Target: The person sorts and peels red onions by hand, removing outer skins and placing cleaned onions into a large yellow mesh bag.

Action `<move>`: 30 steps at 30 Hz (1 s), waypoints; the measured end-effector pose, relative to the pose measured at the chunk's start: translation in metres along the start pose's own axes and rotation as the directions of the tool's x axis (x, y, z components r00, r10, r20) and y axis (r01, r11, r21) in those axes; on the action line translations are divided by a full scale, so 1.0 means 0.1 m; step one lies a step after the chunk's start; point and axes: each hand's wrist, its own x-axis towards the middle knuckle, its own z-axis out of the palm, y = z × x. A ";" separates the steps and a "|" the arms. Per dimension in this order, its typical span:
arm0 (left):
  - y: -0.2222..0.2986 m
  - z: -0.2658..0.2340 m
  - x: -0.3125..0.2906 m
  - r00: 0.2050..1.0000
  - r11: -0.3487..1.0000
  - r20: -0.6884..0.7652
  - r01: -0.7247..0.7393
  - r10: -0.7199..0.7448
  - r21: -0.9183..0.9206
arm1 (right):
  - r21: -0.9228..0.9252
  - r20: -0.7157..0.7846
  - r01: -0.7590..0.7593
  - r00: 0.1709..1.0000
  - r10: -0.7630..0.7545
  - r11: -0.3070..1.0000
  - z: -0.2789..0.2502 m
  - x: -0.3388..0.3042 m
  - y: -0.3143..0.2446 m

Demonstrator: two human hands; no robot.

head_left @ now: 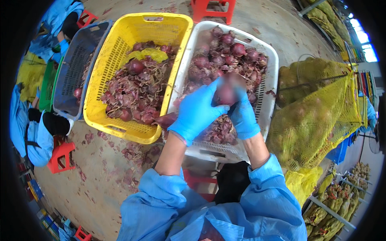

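A red onion (226,94) is gripped between my two blue-gloved hands above the white basket (273,80); its top is blurred. My left hand (198,110) closes on it from the left, thumb across its lower side. From the right, my right hand (244,117) curls around it, its fingers partly hidden. Beneath lie whole red onions (238,49) toward the far end and loose papery onion skins (221,130) at the near end. Next to my left wrist, a dark purple piece (165,119) hangs by the yellow basket's edge; I cannot tell whether it is onion or skin.
The yellow basket (93,94) on the left holds skins and a few onions. Beyond it stand a grey-blue crate (72,76) and co-workers in blue (40,138). Yellow mesh sacks (313,116) crowd the right. A red stool (213,9) is at the far side.
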 end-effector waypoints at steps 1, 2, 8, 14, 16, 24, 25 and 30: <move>0.03 0.07 0.02 0.990 0.988 -0.054 -0.132 0.128 -0.084 | -0.022 0.016 -0.028 0.999 0.028 0.999 -0.07 -0.03 -0.05; 0.02 0.07 0.02 0.997 0.997 0.031 -0.066 0.067 -0.045 | -0.040 0.026 -0.053 0.998 0.054 0.998 -0.13 -0.05 -0.07; 0.08 0.04 -0.01 0.978 0.921 0.158 0.185 -0.138 -0.344 | 0.084 0.046 0.125 0.991 -0.129 0.989 -0.40 -0.55 -0.61; -0.12 0.02 -0.03 0.998 0.998 0.038 -0.048 0.050 -0.046 | -0.137 -0.243 0.649 0.711 -0.660 0.749 -1.12 -1.44 -1.84; -0.08 0.08 -0.02 0.998 0.995 0.037 -0.053 0.056 -0.086 | -0.384 -0.280 0.681 0.557 -0.782 0.623 -1.39 -1.63 -2.36; -0.12 0.16 -0.01 0.995 0.996 0.075 -0.054 0.059 -0.071 | -0.863 -0.365 -0.504 0.653 -0.663 -0.021 -2.52 -1.86 -3.25; -0.13 0.10 -0.02 0.997 0.998 0.068 -0.036 0.040 -0.053 | -0.767 -0.445 -0.627 0.672 -0.591 -0.135 -2.27 -1.87 -3.20; -0.15 0.14 -0.02 0.997 0.995 0.071 -0.033 0.039 -0.090 | -0.666 -0.331 -0.560 0.814 -0.478 -0.493 -2.05 -2.21 -3.31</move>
